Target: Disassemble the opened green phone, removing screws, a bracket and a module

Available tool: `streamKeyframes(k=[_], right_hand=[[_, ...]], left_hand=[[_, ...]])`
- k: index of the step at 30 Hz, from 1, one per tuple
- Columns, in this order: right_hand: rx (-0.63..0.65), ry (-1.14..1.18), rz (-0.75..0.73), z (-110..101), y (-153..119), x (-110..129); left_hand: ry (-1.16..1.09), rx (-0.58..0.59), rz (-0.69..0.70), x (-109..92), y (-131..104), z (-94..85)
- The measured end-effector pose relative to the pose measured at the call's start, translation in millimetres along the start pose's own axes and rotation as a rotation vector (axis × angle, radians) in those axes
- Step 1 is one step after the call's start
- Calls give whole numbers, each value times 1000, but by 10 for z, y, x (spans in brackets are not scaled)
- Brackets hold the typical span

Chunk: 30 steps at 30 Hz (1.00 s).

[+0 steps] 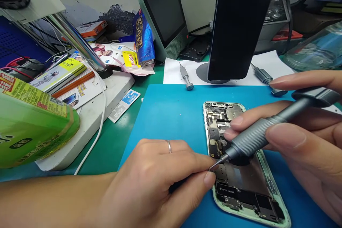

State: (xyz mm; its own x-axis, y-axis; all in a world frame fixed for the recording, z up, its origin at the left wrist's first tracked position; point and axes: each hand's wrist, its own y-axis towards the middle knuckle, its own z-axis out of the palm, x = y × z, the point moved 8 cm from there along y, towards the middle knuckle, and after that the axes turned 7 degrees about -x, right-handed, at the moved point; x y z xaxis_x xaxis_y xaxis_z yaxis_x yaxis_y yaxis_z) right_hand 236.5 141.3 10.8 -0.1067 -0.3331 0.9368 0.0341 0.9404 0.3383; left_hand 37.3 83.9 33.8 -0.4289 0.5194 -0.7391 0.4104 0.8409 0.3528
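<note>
An opened phone (240, 178) with a pale green frame lies on the blue mat (171, 114), its circuit board and inner parts exposed. My right hand (301, 142) holds a grey precision screwdriver (253, 137) over it, tilted down to the left. My left hand (165, 171), with a ring on one finger, pinches thumb and index finger at the screwdriver's tip beside the phone's left edge. Anything tiny between those fingertips is too small to make out. Fingers of my right hand cover part of the phone's upper right.
A second screwdriver (185, 77) and a third screwdriver (267, 80) lie on white paper behind the mat. Between them a black phone (240, 25) stands upright on a stand. A smart display (165, 17) is behind. At left are a green packet (34, 121) and a white cable (100, 128).
</note>
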Motion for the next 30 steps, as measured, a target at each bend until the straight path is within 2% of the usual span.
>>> streamKeyframes(k=[4, 9, 12, 18, 22, 26, 30], right_hand=[[-35, -147, -104, 86, -19, 179], [-39, -169, -94, 132, -8, 245], [-27, -129, -72, 65, 4, 168], [25, 88, 55, -75, 118, -172], [30, 100, 56, -111, 137, -238], [42, 95, 29, -72, 41, -136], [-9, -40, 25, 15, -88, 81]], left_hand=[[-20, 1, -3, 17, 2, 10], [-20, 3, -7, 8, 10, 3], [-17, -5, -1, -12, -3, -12], [-34, 2, 5, 11, -20, -11], [-37, 16, 5, 11, 3, 8], [-25, 7, 0, -12, 7, 12], [6, -76, 0, -7, -43, -42]])
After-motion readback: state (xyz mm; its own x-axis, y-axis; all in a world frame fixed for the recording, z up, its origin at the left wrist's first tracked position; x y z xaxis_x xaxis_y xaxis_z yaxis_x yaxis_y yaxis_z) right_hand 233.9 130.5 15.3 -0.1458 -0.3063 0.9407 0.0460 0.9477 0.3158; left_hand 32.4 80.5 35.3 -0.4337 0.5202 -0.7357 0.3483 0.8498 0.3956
